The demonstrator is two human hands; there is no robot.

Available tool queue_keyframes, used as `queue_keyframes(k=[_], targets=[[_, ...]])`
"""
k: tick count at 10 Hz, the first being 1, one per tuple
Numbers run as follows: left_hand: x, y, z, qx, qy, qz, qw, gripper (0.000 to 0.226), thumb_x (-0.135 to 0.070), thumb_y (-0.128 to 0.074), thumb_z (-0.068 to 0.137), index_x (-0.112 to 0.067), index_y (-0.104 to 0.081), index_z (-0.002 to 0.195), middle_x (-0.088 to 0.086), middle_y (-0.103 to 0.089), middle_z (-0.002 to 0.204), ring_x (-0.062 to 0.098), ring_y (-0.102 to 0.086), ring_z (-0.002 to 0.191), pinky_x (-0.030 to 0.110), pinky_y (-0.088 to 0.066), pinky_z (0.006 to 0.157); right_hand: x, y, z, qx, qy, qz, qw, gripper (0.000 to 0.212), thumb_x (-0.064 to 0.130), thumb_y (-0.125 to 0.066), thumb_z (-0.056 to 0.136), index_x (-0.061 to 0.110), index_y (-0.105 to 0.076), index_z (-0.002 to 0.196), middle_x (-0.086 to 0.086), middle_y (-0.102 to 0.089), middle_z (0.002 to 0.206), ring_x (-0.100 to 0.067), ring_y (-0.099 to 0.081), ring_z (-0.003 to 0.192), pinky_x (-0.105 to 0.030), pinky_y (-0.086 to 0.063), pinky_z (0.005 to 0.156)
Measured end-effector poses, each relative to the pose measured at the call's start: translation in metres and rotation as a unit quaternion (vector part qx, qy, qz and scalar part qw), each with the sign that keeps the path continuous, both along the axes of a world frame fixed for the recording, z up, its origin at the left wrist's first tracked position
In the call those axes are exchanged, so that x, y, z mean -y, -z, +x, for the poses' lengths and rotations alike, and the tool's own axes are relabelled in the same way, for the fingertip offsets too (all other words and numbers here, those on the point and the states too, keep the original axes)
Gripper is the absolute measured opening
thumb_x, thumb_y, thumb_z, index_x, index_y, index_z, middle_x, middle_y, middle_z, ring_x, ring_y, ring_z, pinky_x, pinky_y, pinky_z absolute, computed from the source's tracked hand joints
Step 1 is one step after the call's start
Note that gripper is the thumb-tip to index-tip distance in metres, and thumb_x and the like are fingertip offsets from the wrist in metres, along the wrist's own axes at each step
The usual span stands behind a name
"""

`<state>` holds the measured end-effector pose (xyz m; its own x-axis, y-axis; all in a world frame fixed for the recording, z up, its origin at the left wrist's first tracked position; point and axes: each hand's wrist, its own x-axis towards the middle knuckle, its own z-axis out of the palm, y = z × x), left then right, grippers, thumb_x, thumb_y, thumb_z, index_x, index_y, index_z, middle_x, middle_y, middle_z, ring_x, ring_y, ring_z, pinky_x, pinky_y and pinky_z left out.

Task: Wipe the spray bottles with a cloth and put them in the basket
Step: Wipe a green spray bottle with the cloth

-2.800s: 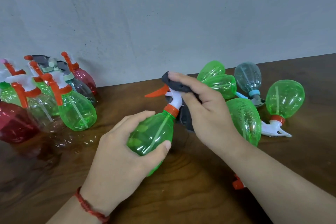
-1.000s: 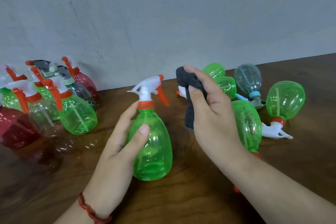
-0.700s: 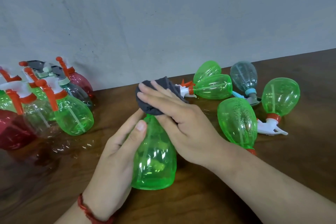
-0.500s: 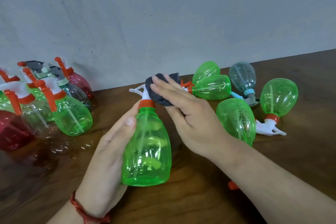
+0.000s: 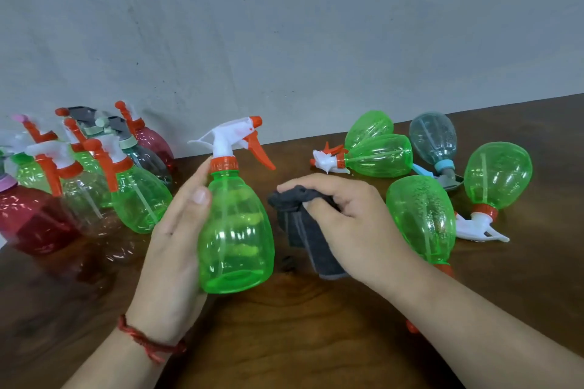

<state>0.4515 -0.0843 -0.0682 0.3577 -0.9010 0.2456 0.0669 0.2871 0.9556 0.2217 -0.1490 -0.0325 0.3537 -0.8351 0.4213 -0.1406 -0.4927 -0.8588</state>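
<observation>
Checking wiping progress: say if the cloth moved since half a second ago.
Yes. The cloth came off the white sprayer, down and right, nearer the lying green bottle.

Over the brown wooden table [image 5: 284,341] I see two hands with forearms bare as far as they show. The left hand [image 5: 177,249] wears a red braided cord bracelet [image 5: 148,341] at the wrist, one loose end trailing toward the table's near edge. The right hand [image 5: 344,218] wears nothing. The thumbnails are short and plain.
</observation>
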Motion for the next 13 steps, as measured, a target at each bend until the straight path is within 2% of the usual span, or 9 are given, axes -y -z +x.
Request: queue_keyframes(k=[1, 2, 4, 5, 7, 9, 11, 12, 13], targets=[[-0.010, -0.020, -0.021, 0.039, 0.020, -0.011, 0.999, 0.086, -0.075, -0.081, 0.076, -0.023, -0.061, 0.142, 0.015, -0.068, 0.137, 0.038, -0.067, 0.124, 0.065, -0.053, 0.103, -0.004, 0.000, 0.005, 0.086, -0.083, 0.170, 0.978, 0.043, -0.007, -0.050, 0.100, 0.019, -0.080, 0.115, 0.001, -0.081, 0.110, -0.023, -0.075, 0.109, -0.042, -0.056, 0.104], [-0.011, -0.021, -0.026, 0.061, 0.031, -0.016, 0.998, 0.092, -0.074, -0.093, 0.059, -0.022, -0.063, 0.128, 0.010, -0.073, 0.122, 0.030, -0.072, 0.109, 0.048, -0.061, 0.092, -0.007, 0.004, 0.012, 0.124, -0.123, 0.236, 0.956, 0.040, -0.008, -0.050, 0.101, 0.013, -0.077, 0.122, -0.007, -0.079, 0.116, -0.028, -0.073, 0.116, -0.048, -0.053, 0.110], [-0.004, -0.017, -0.005, 0.245, -0.056, -0.027, 0.968, 0.055, -0.063, -0.083, 0.067, -0.057, -0.071, 0.120, 0.000, -0.065, 0.122, 0.007, -0.067, 0.110, 0.020, -0.052, 0.099, -0.009, 0.011, 0.016, 0.113, -0.128, 0.218, 0.961, 0.042, -0.004, -0.050, 0.103, 0.019, -0.075, 0.129, 0.002, -0.078, 0.122, -0.020, -0.072, 0.117, -0.028, -0.058, 0.097], [-0.003, -0.015, 0.002, 0.272, -0.025, -0.008, 0.962, 0.057, -0.061, -0.087, 0.067, -0.054, -0.072, 0.122, -0.003, -0.062, 0.118, 0.013, -0.066, 0.111, 0.033, -0.055, 0.101, -0.014, 0.010, 0.019, 0.082, -0.118, 0.186, 0.972, 0.045, -0.005, -0.051, 0.103, 0.023, -0.075, 0.129, 0.009, -0.076, 0.125, -0.011, -0.070, 0.120, -0.031, -0.053, 0.106], [-0.006, -0.022, 0.027, 0.246, 0.061, 0.051, 0.966, 0.054, -0.006, -0.085, 0.088, -0.022, -0.060, 0.133, 0.003, -0.071, 0.131, 0.016, -0.068, 0.125, 0.043, -0.053, 0.113, -0.019, 0.011, 0.025, -0.006, -0.057, 0.108, 0.992, 0.050, -0.001, -0.051, 0.103, 0.037, -0.076, 0.123, 0.026, -0.072, 0.123, 0.003, -0.064, 0.120, -0.025, -0.047, 0.108], [-0.012, -0.028, 0.043, 0.379, -0.001, 0.106, 0.919, 0.074, -0.065, -0.089, 0.068, -0.048, -0.055, 0.132, -0.023, -0.060, 0.128, -0.007, -0.058, 0.123, 0.029, -0.047, 0.109, -0.026, 0.011, 0.044, -0.048, -0.076, 0.137, 0.986, 0.049, 0.002, -0.047, 0.105, 0.038, -0.075, 0.123, 0.020, -0.075, 0.119, -0.004, -0.069, 0.113, -0.028, -0.050, 0.102], [-0.024, -0.036, 0.058, 0.401, -0.075, 0.151, 0.900, 0.066, -0.043, -0.088, 0.083, -0.043, -0.054, 0.139, -0.015, -0.050, 0.115, 0.000, -0.053, 0.109, 0.013, -0.040, 0.085, -0.027, -0.002, 0.074, -0.139, -0.098, 0.155, 0.973, 0.047, 0.010, -0.045, 0.106, 0.041, -0.073, 0.127, 0.022, -0.075, 0.119, -0.001, -0.070, 0.110, -0.031, -0.053, 0.106], [-0.040, -0.040, 0.074, 0.381, -0.100, 0.158, 0.906, 0.070, -0.033, -0.087, 0.085, -0.044, -0.049, 0.143, -0.016, -0.054, 0.125, 0.006, -0.055, 0.121, 0.027, -0.045, 0.104, -0.036, -0.008, 0.098, -0.163, -0.111, 0.137, 0.971, 0.045, 0.011, -0.047, 0.107, 0.040, -0.072, 0.130, 0.028, -0.069, 0.123, 0.011, -0.064, 0.106, -0.008, -0.047, 0.093], [-0.064, -0.036, 0.103, 0.317, -0.114, 0.154, 0.929, 0.074, -0.045, -0.094, 0.077, -0.048, -0.048, 0.135, -0.024, -0.060, 0.136, 0.000, -0.055, 0.132, 0.036, -0.048, 0.113, -0.048, -0.012, 0.136, -0.186, -0.140, 0.119, 0.965, 0.046, 0.009, -0.048, 0.105, 0.037, -0.071, 0.133, 0.025, -0.066, 0.132, 0.011, -0.060, 0.116, -0.007, -0.041, 0.098]])
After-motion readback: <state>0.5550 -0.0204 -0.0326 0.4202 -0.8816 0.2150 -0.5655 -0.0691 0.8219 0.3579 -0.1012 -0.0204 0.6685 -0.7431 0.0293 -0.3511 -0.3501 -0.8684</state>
